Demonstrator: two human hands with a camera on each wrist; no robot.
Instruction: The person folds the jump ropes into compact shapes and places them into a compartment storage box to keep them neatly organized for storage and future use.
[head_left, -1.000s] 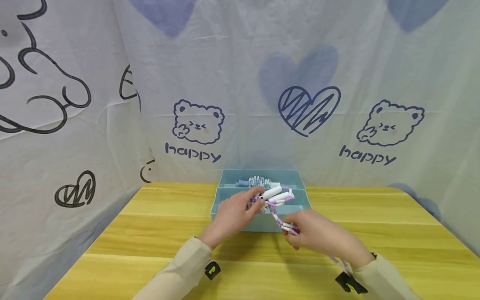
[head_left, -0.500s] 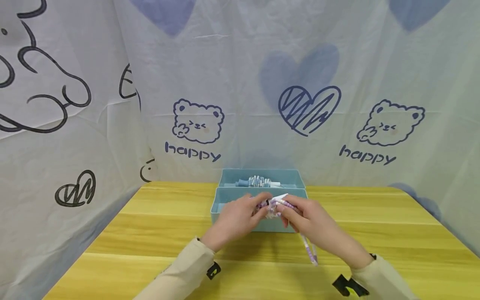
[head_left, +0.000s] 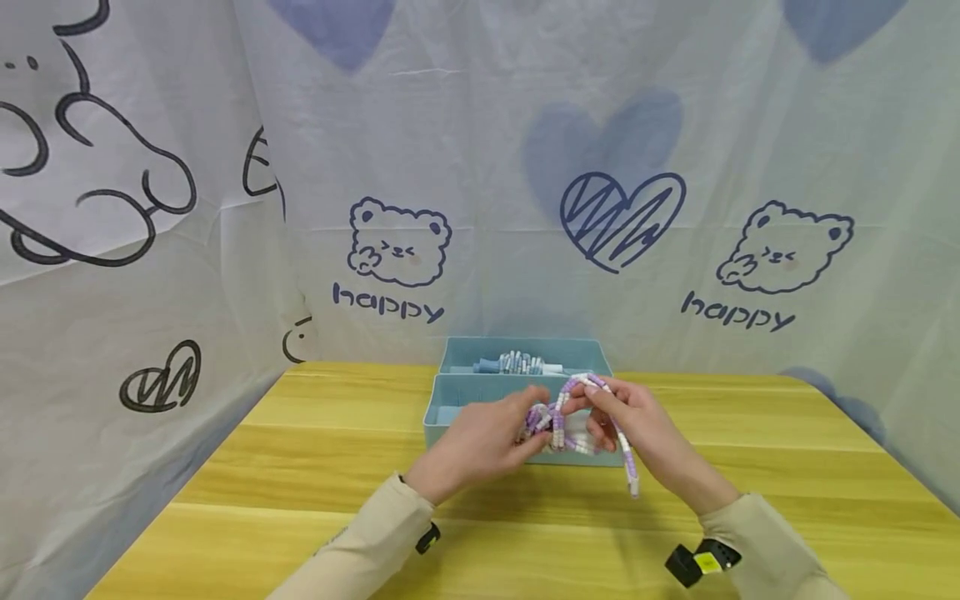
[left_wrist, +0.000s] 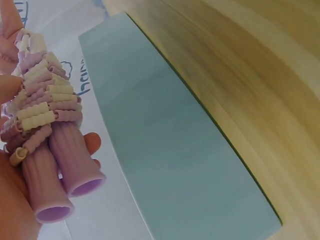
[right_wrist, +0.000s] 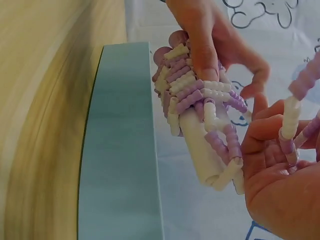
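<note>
A purple-and-white beaded jump rope (head_left: 558,427) is bundled over the front bin, its beaded cord wound round its two handles. My left hand (head_left: 480,437) grips the wound bundle, and the flared purple handle ends (left_wrist: 75,160) stick out below the coils in the left wrist view. In the right wrist view a white handle part (right_wrist: 200,150) shows at the opposite end. My right hand (head_left: 645,425) holds the doubled loose cord near its fingertips and thumb. From there the cord's looped tail (head_left: 628,467) hangs down. Some of the left fingers are hidden behind the bundle.
A light blue front bin (head_left: 558,457) stands on the wooden table (head_left: 337,467) beneath the hands. Behind it is a second blue bin (head_left: 457,354) with a wound blue-and-white beaded jump rope (head_left: 517,363) in it. A printed cloth (head_left: 495,275) hangs close behind.
My right hand first drew the loose cord down to the right, then came in against the bundle, and now sits slightly apart, with a shorter tail hanging. The left hand stays round the bundle.
</note>
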